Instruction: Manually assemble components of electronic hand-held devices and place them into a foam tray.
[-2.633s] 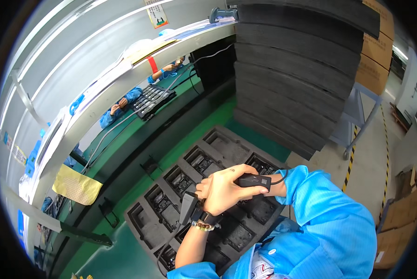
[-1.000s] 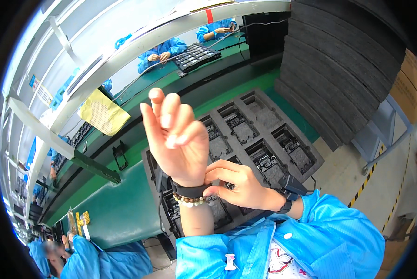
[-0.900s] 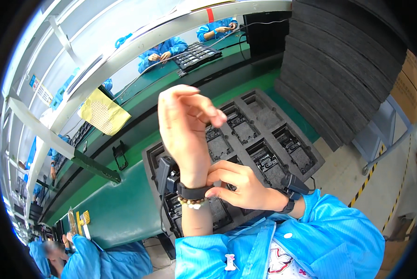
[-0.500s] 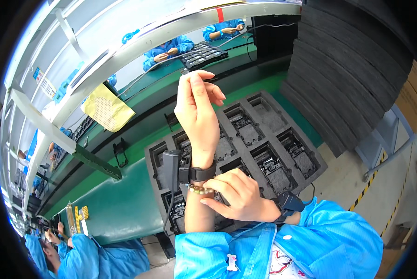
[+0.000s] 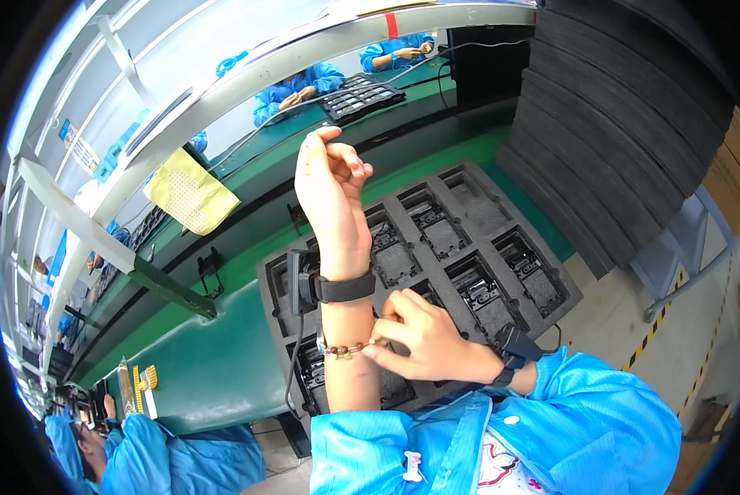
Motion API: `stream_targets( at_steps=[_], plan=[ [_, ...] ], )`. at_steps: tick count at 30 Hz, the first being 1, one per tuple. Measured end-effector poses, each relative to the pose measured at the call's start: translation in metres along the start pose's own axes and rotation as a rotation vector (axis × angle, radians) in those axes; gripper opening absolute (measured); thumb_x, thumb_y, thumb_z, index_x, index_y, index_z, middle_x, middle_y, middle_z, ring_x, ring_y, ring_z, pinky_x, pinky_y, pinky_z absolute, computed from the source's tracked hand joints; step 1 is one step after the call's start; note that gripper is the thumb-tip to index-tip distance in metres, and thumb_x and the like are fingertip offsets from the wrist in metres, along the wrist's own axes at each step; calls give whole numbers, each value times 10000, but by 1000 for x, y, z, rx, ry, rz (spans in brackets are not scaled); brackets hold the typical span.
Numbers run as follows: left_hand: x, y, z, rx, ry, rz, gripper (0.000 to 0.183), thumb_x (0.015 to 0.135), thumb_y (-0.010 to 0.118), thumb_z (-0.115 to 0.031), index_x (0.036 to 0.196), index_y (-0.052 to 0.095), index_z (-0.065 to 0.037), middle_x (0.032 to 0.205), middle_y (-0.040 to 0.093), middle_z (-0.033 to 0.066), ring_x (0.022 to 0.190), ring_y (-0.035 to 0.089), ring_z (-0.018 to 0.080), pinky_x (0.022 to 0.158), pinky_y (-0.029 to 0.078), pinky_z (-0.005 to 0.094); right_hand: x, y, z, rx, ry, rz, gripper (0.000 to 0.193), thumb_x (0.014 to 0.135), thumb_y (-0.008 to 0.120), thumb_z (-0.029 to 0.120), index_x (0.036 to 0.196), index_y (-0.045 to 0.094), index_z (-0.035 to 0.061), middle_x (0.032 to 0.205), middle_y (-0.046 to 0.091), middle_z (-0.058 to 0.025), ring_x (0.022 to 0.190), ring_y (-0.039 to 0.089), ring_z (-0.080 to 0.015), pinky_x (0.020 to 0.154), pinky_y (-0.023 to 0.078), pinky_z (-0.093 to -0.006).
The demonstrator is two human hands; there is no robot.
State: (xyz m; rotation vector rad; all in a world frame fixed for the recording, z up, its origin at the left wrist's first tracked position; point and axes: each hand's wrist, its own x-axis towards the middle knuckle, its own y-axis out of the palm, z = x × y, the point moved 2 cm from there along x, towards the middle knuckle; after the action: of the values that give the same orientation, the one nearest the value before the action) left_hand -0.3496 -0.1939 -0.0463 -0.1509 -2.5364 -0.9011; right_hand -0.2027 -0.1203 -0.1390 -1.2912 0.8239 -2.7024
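Observation:
My left hand (image 5: 330,177) is raised upright in front of me, its fingers loosely curled and holding nothing. A black wrist strap (image 5: 343,288) with a small black box and a hanging cable circles that wrist. Just below the strap sits a brown bead bracelet (image 5: 347,349). My right hand (image 5: 426,338) pinches this bracelet against the left forearm. The right wrist also wears a black strap (image 5: 512,353). Both sleeves are blue.
Below my hands lies a black foam tray (image 5: 469,198) with dark parts in its compartments, on a green bench (image 5: 213,371). A tall stack of black foam trays (image 5: 634,115) stands at right. A yellow cloth (image 5: 190,194) hangs at left. People in blue sit opposite (image 5: 304,82) and at lower left (image 5: 97,450).
My left hand went from an open spread palm to curled fingers and turned edge-on. My right hand slid from the black wrist strap down to the bead bracelet.

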Motion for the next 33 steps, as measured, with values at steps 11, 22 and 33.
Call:
stream_targets(
  at_steps=[11, 22, 33],
  plan=[
    [-5, -4, 41, 362, 115, 54, 322, 1058, 415, -324, 1023, 584, -51, 656, 547, 2, 585, 489, 58, 564, 419, 212, 1, 6, 19, 35, 30, 200, 181, 917, 612, 244, 920, 603, 63, 879, 514, -90, 829, 585, -247, 632, 520, -362],
    [-29, -55, 109, 270, -237, -24, 290, 1053, 433, -321, 1017, 574, -70, 658, 519, 2, 553, 468, 65, 545, 450, 223, 17, -20, -48, -220, 93, -39, 182, 867, 672, 220, 826, 606, 56, 772, 556, -93, 670, 595, -286, 605, 480, -386],
    [-17, -31, 89, 193, -139, -14, 287, 1065, 397, -289, 1021, 555, -53, 663, 519, 5, 568, 480, 73, 558, 450, 223, 0, -8, -19, -115, 37, -26, 142, 881, 654, 182, 945, 624, 58, 794, 549, -86, 667, 605, -267, 637, 506, -373]
  ],
)
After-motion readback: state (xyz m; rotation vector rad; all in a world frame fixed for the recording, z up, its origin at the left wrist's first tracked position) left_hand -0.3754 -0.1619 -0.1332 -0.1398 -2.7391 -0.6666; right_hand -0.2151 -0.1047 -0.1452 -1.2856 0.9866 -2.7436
